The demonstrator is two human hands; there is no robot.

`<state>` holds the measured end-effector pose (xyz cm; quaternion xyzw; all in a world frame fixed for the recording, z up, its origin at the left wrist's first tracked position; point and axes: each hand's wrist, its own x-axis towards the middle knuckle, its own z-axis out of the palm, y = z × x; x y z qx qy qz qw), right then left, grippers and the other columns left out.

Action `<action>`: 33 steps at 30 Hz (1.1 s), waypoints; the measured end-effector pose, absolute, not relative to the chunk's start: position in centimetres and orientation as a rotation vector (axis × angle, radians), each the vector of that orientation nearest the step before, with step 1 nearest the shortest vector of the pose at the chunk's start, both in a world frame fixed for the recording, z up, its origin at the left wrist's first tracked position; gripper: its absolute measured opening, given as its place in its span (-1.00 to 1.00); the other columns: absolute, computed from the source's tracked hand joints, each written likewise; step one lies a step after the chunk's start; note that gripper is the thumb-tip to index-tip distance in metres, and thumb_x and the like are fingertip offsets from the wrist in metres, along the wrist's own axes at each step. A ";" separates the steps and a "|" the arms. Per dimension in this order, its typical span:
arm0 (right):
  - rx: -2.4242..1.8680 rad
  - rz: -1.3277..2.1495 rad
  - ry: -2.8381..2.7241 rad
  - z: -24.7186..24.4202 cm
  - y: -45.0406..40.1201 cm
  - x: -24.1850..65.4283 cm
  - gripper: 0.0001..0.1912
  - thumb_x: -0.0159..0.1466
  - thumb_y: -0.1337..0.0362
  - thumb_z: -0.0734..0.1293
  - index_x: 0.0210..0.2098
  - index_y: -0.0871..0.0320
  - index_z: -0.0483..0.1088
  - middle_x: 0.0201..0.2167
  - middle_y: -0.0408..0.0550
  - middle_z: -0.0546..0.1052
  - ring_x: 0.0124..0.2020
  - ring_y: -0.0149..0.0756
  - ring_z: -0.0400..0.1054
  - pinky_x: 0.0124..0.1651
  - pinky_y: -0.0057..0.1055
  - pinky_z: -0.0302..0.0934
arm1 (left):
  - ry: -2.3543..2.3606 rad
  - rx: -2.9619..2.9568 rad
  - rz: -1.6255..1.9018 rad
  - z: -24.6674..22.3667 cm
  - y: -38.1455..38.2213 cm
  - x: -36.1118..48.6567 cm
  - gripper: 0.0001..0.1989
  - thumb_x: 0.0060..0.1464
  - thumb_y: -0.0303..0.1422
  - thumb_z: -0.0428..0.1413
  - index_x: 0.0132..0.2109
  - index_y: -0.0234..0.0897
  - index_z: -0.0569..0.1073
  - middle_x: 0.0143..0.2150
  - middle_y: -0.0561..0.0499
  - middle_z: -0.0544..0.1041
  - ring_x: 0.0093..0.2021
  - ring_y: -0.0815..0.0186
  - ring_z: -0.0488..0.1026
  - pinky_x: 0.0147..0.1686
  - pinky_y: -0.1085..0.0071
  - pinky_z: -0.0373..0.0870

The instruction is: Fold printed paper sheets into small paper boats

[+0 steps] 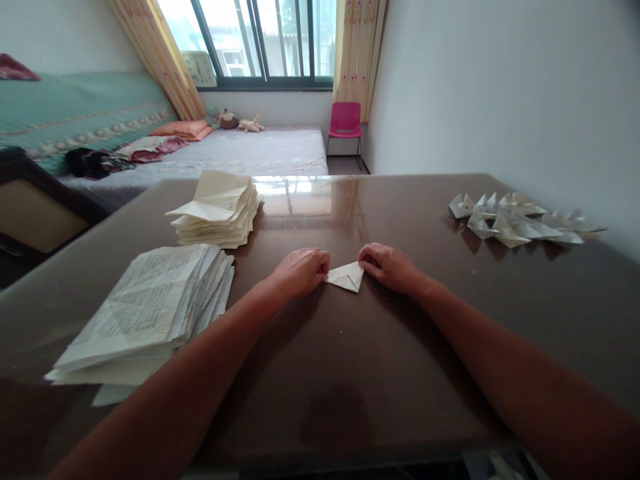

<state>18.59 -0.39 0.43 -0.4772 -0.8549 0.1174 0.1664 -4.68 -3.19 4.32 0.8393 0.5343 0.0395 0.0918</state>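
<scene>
A small folded white paper [347, 277] with a triangular shape is between my two hands, just above or on the brown table [340, 373]. My left hand [306, 270] is closed, pinching the paper's left corner. At its upper right corner, my right hand [387, 265] has its fingers closed on the paper too. One point of the paper faces down toward me, and a crease runs across its face.
At the left lie a stack of printed sheets [135, 300] and, behind it, a stack of yellowish paper [215, 213]. Several folded paper boats [510, 223] stand at the back right near the wall. Beyond the table are a bed [280, 150] and a pink chair [345, 120].
</scene>
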 end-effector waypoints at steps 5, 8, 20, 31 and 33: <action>-1.364 0.323 -2.426 0.5 -0.4 18.7 -0.88 0.27 0.23 0.23 -0.29 0.08 0.39 -0.30 -0.13 0.48 -0.36 -0.37 0.32 -0.35 -0.47 0.07 | 1.527 2.626 -0.138 5.6 -4.2 -3.6 -0.80 0.09 -0.44 0.03 -0.29 -0.22 0.56 -0.30 -0.06 0.58 -0.26 0.21 0.50 -0.28 0.39 0.31; -1.354 0.334 -2.424 0.5 -0.4 18.7 -0.89 0.28 0.24 0.23 -0.29 0.08 0.39 -0.30 -0.14 0.48 -0.35 -0.37 0.33 -0.34 -0.47 0.08 | 1.549 2.674 -0.364 6.1 -6.1 -2.1 -0.77 0.10 -0.53 0.00 -0.30 -0.34 0.57 -0.31 -0.18 0.56 -0.27 0.18 0.50 -0.29 0.36 0.34; -1.497 0.119 -2.393 0.2 0.4 19.7 -0.72 0.23 -0.03 0.29 -0.29 0.05 0.40 -0.12 -0.03 0.48 -0.01 -0.10 0.27 -0.15 -0.26 0.17 | 1.583 2.745 -0.430 6.1 -8.2 -1.0 -0.74 0.17 -0.50 -0.04 -0.14 -0.37 0.54 -0.14 -0.25 0.47 -0.12 0.13 0.41 -0.25 0.30 0.34; -1.494 0.101 -2.352 -1.9 1.1 19.6 -0.60 0.28 0.01 0.21 0.02 0.04 0.34 0.23 0.03 0.26 0.27 -0.03 -0.02 0.20 0.01 0.00 | 1.446 2.802 -0.501 7.3 -8.0 -2.1 -0.74 0.10 -0.47 0.00 -0.08 -0.33 0.48 -0.05 -0.20 0.43 -0.06 0.07 0.39 -0.24 0.22 0.38; -1.491 0.086 -2.366 -2.0 1.1 19.5 -0.55 0.27 -0.02 0.20 0.06 0.06 0.32 0.24 0.04 0.25 0.29 -0.02 -0.04 0.22 0.03 -0.04 | 1.445 2.803 -0.499 7.3 -8.0 -1.9 -0.73 0.10 -0.47 0.00 -0.07 -0.33 0.48 -0.05 -0.21 0.42 -0.05 0.06 0.38 -0.23 0.21 0.38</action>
